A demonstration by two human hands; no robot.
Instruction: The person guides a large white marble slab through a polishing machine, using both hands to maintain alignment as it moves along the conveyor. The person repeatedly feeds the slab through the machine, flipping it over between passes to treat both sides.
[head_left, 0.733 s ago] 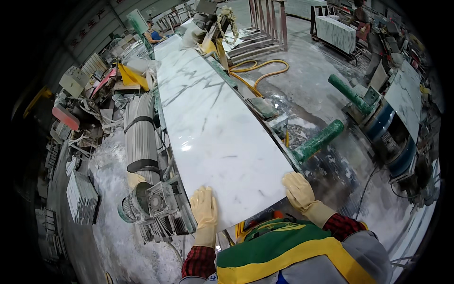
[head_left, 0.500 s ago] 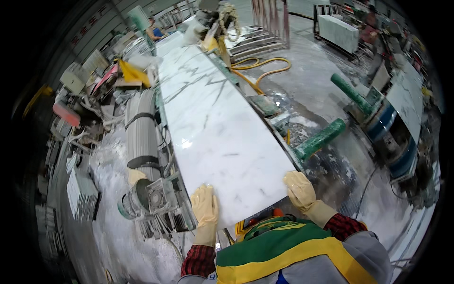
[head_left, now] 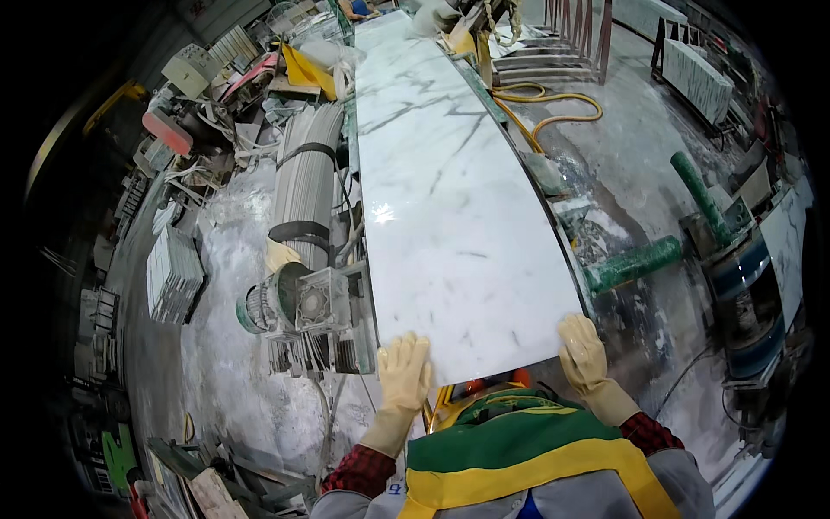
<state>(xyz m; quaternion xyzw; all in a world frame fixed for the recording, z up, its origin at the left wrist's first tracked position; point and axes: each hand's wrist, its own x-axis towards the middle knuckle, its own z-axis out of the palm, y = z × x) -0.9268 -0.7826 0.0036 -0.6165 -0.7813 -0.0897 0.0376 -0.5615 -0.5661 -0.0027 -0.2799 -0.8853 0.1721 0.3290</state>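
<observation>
A long white slab with grey veins [head_left: 467, 285] lies flat, its broad end near the person and its length running far up the middle of the scene; the gloved left hand [head_left: 404, 372] rests over its near left corner, fingers extended and close together on the polished face; the gloved right hand [head_left: 588, 359] is at the near right corner, its fingers side by side and slightly bent at the edge; whether either hand clamps the slab from beneath I cannot tell, as the underside is hidden; the green and yellow apron [head_left: 510, 441] is just beyond the near edge, on the person's side

To handle this end well, I would share the pressure evenly between the two corners, so the slab does not skew; the face looks glossy, so a broad, flat contact seems safer than fingertips alone; the fingers should be clear of any gap under the edges; on the right, the green cylinder [head_left: 635, 264] sticks out beside the slab, and on the left the motor [head_left: 311, 303] sits near its side, so elbows and sleeves want room there; the yellow hose [head_left: 571, 117] lies farther off on the right
</observation>
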